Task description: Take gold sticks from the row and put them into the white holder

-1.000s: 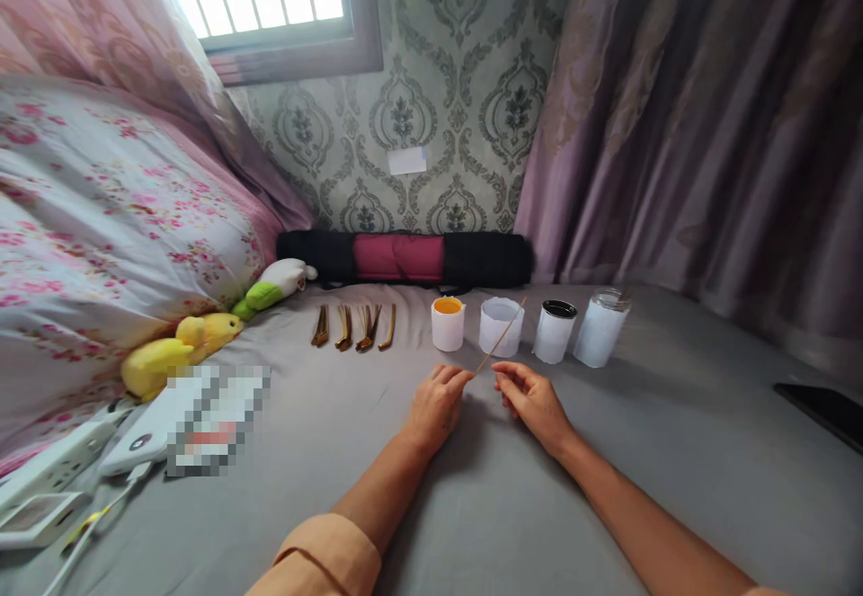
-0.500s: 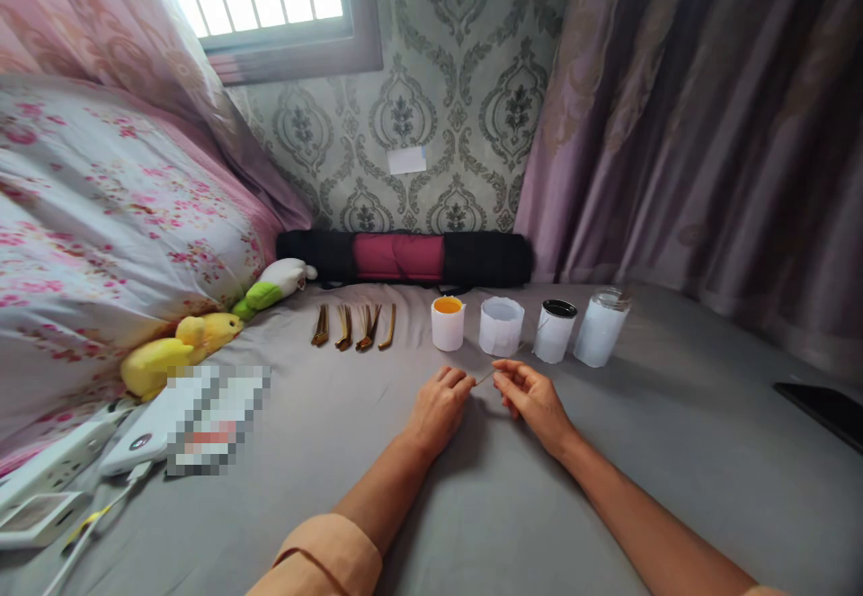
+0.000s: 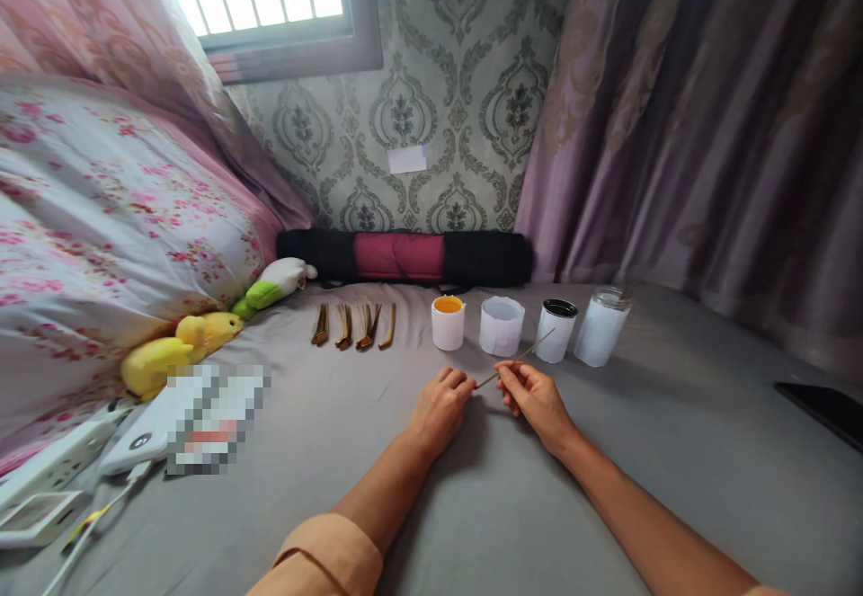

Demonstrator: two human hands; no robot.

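One thin stick (image 3: pixel 538 343) is pinched by the left hand (image 3: pixel 441 409) near one end, the right hand (image 3: pixel 536 403) midway — seemingly being worked, next needing even pressure.

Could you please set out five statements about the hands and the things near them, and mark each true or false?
1. A thin stick reaches from the left hand past the right hand's fingertips. True.
2. Four containers stand beyond the hands. True.
3. The clear-topped jar stands furthest left of the four. False: the cup showing orange inside does.
4. The containers stand on red cloth. False: they stand on a grey sheet.
5. Bent sticks lie left of the containers. True.
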